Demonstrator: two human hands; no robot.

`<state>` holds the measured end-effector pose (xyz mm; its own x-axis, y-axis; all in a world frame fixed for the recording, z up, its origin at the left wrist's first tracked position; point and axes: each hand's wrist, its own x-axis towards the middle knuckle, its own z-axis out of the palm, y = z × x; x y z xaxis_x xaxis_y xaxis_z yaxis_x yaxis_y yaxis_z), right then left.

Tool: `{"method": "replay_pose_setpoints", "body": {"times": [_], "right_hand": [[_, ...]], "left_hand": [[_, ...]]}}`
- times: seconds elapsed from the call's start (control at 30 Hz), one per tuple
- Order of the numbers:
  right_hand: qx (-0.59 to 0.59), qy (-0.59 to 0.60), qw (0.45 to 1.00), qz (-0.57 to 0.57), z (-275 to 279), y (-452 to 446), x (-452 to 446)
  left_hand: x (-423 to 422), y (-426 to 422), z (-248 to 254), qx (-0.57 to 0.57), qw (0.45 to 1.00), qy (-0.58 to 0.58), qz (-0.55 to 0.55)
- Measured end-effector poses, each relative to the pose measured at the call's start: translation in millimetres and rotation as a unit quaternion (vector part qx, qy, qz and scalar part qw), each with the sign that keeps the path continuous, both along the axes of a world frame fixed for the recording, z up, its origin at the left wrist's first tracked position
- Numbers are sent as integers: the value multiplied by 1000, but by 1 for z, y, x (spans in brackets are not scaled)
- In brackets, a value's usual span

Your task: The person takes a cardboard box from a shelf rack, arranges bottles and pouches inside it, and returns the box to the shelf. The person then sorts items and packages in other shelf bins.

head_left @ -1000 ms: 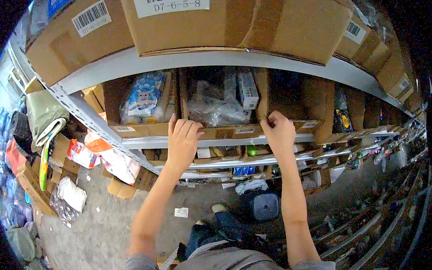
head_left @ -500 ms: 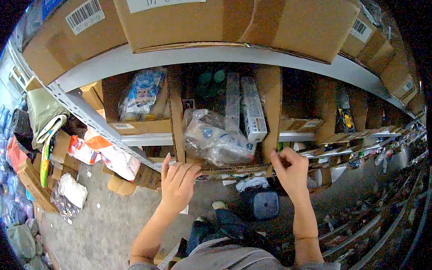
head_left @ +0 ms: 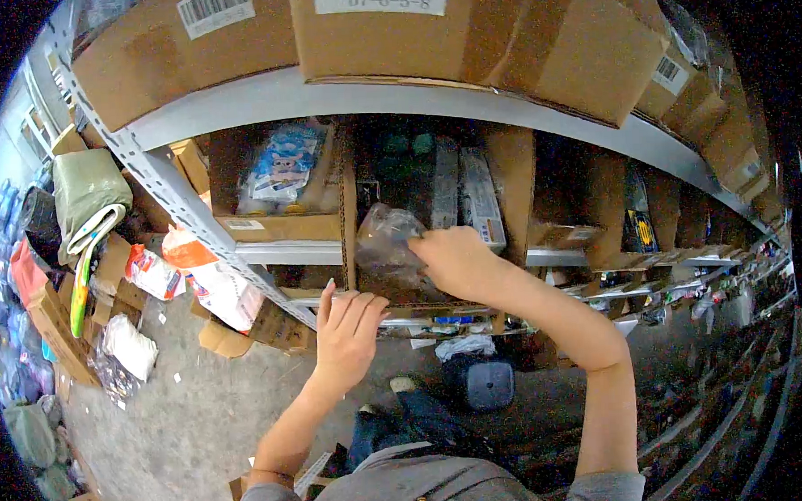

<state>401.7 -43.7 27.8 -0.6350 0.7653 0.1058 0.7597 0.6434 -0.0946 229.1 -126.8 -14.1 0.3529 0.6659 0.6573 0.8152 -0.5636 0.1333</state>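
An open cardboard box (head_left: 510,174) juts out from the middle shelf. My left hand (head_left: 348,329) is at its front left edge, fingers bent over the rim. Inside the box, my right hand (head_left: 455,259) has its fingers closed on a clear plastic bag (head_left: 390,240). Right of the bag stand a narrow white carton (head_left: 481,198) and a clear-wrapped long pack (head_left: 445,190). Dark green items (head_left: 410,145) lie deeper in the box.
A box with a blue pack (head_left: 285,161) sits to the left. Labelled cartons (head_left: 463,42) rest on the shelf above. Bags (head_left: 210,277) and loose cardboard lie on the floor at left, and a dark stool (head_left: 490,385) stands below.
The box has come out toward me from the shelf. My right hand has left its front right corner and moved left into it, onto the plastic bag. My left hand stays at the front edge.
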Motion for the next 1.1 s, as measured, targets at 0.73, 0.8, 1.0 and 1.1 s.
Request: {"method": "replay_pose_setpoints", "body": {"times": [0.73, 0.8, 1.0, 1.1], "right_hand": [[25, 296, 953, -65, 9, 33, 30], [-86, 370, 922, -71, 22, 25, 25], [-352, 724, 582, -114, 42, 18, 21], [-356, 713, 592, -118, 47, 11, 17]], "left_hand": [[5, -1, 11, 13, 999, 0, -30], [11, 2, 18, 20, 999, -8, -46], [33, 24, 49, -14, 995, -94, -25], [39, 39, 59, -23, 982, -183, -40]]}}
